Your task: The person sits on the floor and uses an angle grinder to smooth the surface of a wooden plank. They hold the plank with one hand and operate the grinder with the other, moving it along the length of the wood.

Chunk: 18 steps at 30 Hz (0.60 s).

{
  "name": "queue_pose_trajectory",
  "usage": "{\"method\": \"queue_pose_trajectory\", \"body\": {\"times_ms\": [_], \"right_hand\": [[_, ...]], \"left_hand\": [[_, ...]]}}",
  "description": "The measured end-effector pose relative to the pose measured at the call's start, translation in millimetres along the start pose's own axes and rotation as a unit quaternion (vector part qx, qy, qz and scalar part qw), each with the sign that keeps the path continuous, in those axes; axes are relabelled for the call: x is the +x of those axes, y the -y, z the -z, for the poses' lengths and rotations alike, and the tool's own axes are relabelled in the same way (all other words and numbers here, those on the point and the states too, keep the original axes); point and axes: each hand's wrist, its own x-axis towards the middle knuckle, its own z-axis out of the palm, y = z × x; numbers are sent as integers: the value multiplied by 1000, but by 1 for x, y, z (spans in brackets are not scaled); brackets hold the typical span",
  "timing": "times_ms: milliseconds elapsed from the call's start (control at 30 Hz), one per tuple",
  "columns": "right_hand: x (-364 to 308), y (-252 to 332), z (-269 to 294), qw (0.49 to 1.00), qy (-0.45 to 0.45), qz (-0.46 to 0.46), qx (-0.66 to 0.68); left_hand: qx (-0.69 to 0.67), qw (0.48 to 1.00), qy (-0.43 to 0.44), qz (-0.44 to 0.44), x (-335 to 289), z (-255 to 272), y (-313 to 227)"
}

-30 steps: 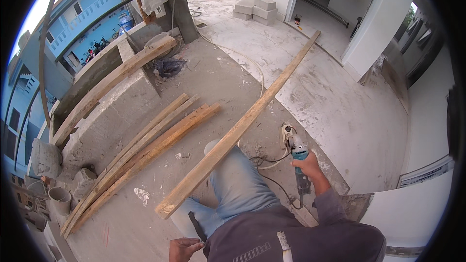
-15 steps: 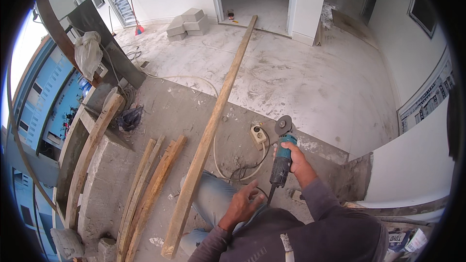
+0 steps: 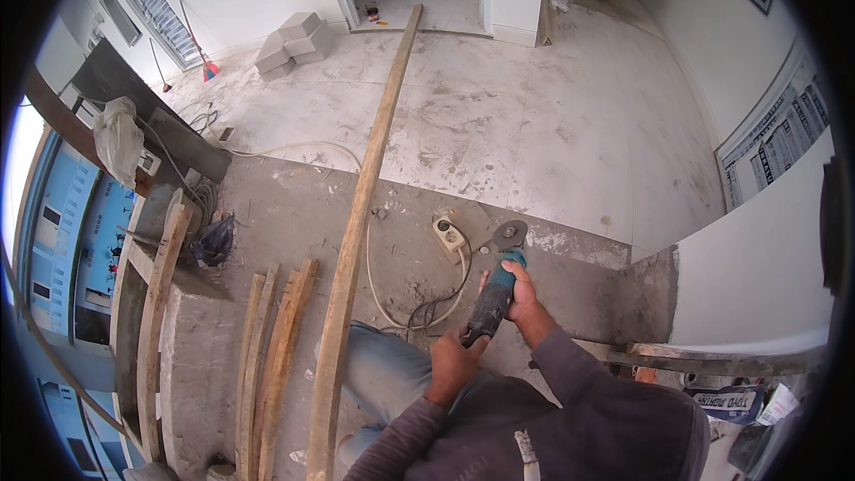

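Right hand (image 3: 524,292) wraps the grinder (image 3: 490,305) behind its disc (image 3: 510,233), left hand (image 3: 454,361) curls round its tail; 2 grips, prob for steadiness.

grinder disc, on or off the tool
On: the disc sits at the head of the grinder. Whether it is spinning, I cannot tell.

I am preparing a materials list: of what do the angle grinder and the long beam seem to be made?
Angle grinder: housing probably matte plastic, given its moulded-looking teal and dark body; grey disc, material unclear. Long beam: apparently rough, unpainted wood, judging by its uneven brown faces.
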Motion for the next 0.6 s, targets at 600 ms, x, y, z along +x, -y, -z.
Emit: {"method": "queue_pose_trajectory", "body": {"times_ms": [600], "right_hand": [[57,22,99,994,-83,61,-34]], "left_hand": [[194,969,-103,-110,38,71,6]]}}
